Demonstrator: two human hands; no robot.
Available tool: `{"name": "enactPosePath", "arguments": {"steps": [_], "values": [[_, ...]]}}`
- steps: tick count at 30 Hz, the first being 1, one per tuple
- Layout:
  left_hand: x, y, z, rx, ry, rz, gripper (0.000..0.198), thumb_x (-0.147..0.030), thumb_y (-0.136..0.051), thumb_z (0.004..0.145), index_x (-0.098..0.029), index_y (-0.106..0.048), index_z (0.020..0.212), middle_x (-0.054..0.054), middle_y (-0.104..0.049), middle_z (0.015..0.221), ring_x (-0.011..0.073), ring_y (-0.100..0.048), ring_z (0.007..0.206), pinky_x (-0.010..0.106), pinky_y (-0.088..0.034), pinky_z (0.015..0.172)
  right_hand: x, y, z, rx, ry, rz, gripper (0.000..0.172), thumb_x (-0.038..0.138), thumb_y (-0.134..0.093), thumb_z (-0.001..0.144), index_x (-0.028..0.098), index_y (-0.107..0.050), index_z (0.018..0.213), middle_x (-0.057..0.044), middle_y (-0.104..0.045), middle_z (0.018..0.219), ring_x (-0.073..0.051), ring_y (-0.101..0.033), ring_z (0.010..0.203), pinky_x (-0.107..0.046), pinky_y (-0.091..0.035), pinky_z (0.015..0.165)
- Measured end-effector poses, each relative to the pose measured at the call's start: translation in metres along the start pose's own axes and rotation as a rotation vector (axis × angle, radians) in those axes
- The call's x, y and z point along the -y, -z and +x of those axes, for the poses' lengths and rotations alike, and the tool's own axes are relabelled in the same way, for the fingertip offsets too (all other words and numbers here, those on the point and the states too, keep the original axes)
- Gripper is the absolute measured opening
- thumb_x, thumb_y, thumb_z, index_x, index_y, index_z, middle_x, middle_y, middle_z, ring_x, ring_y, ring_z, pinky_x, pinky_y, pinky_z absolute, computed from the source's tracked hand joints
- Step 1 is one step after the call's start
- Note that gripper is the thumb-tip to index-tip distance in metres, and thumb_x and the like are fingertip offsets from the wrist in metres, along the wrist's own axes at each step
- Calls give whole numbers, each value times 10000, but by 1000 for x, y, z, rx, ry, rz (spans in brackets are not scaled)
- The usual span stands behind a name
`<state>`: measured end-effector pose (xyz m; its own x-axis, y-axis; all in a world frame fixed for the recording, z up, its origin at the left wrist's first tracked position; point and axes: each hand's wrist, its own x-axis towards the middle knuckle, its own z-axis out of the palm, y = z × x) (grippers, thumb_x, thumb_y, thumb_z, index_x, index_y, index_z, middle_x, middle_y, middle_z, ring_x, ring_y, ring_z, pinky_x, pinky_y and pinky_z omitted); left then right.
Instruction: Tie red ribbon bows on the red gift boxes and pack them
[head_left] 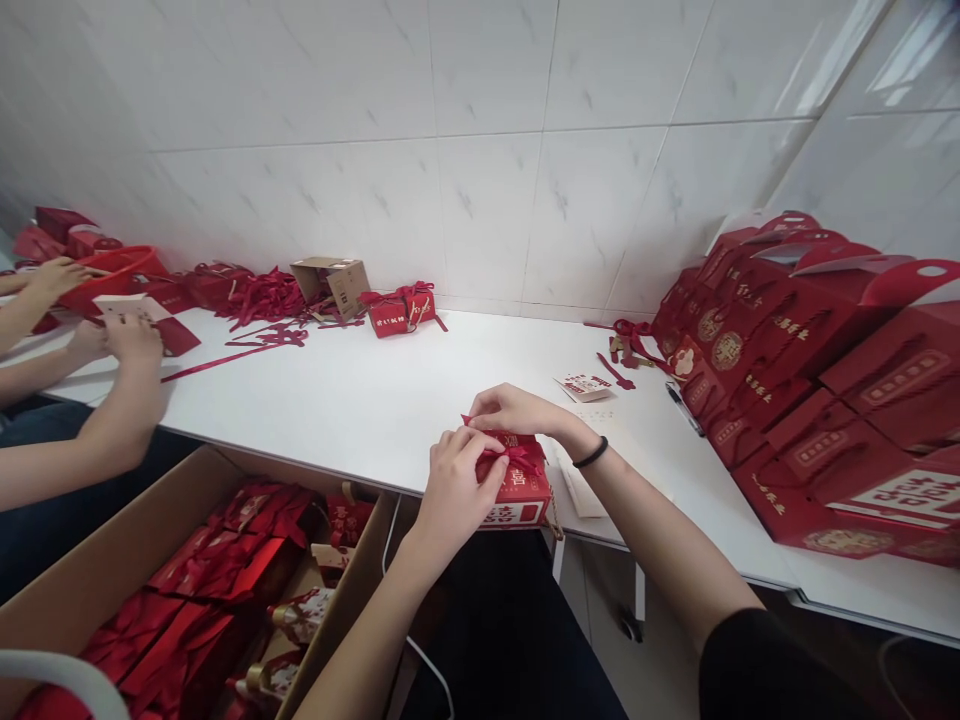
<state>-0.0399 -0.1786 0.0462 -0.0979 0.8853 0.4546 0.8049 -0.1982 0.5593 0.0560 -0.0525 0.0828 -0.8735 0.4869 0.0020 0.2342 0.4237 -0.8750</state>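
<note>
A small red gift box (pixel 529 512) with gold and white lettering sits at the table's near edge, just above my lap. Around it runs a dark red ribbon (pixel 529 458), tied in a bow on top. My left hand (pixel 463 480) is closed at the box's left side, thumb and fingertips pinching the ribbon by the bow. Reaching over from the far side, my right hand (pixel 514 408) pinches a ribbon end that sticks up near its fingertips. The fingers partly hide the bow. A twisted gold cord hangs at the box's right corner.
Stacked red gift boxes (pixel 795 370) fill the right side. A pen (pixel 684 408) and a printed card (pixel 585 387) lie nearby. A ribboned box (pixel 401 310) and small carton (pixel 330 285) stand by the wall. Lower left, a cardboard box (pixel 360 560) holds red boxes. Other people's hands (pixel 131 335) work at left.
</note>
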Motion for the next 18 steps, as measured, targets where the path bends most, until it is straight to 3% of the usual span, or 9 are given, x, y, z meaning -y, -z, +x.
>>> {"name": "enactPosePath", "arguments": {"steps": [3,7,10,12,15,18], "values": [[0,0,0,17,22,-54,57,-171,-529,813,-202,-577,811,17,-613,859,193,-500,861,362,-410,807,-5,-5,7,-95,40,0,116,239,-571,764,140,-615,724,6,-627,655,-103,-541,569,-200,-415,534],[0,-1,-1,6,34,-128,49,-176,-527,811,-195,-572,821,23,-608,852,186,-512,870,340,-432,800,-4,-11,12,-338,75,-80,170,265,-506,833,131,-610,816,-11,-621,719,-129,-565,669,-229,-425,627],[3,1,-5,-43,75,-213,113,-219,-517,821,-190,-553,924,41,-593,935,179,-530,913,326,-444,809,0,-11,-4,-587,82,-104,233,307,-501,861,142,-562,1014,-39,-631,838,-151,-581,783,-254,-428,699],[6,4,-8,-97,150,-267,168,-253,-507,826,-187,-536,977,53,-580,976,172,-545,897,313,-452,785,2,-12,-28,-721,84,-133,232,361,-511,865,171,-564,987,-30,-633,831,-156,-584,778,-252,-428,679],[11,9,-10,-104,319,-346,173,-324,-505,826,-182,-537,918,39,-592,882,157,-561,763,292,-458,695,4,-20,-70,-687,-19,-220,294,430,-480,880,188,-568,739,-7,-603,691,-149,-546,636,-259,-402,591],[13,10,-9,-16,414,-441,226,-403,-501,822,-183,-528,780,9,-582,753,148,-552,676,270,-441,633,3,-33,-95,-597,-84,-256,250,432,-562,833,197,-575,747,-10,-604,709,-156,-533,637,-264,-395,574]]}}
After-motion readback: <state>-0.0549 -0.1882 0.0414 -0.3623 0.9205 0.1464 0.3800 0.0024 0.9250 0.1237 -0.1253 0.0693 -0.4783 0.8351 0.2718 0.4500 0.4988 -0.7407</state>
